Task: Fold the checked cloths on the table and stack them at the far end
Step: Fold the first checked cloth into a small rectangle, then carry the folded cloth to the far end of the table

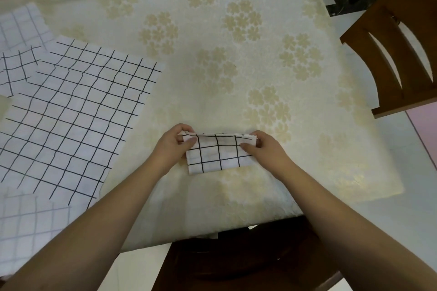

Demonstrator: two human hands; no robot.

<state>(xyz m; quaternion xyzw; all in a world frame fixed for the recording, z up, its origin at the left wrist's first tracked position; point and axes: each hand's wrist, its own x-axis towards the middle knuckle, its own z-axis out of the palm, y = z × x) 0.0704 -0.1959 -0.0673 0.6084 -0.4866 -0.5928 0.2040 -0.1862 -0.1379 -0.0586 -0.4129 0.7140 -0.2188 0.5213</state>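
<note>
Folded checked cloth (218,153) pinched at both far corners, near edge of tabletop (260,30).
Left hand (173,146) and right hand (262,147) grip its ends; long axis left-right, far end straight ahead, both equally near.

The scene is evenly, softly lit; faint shadows are cast beneath the forearms; mild sheen is seen on the tablecloth (248,59) toward 4 o'clock; edges are bowed by wide-angle distortion; corners are softened.
</note>
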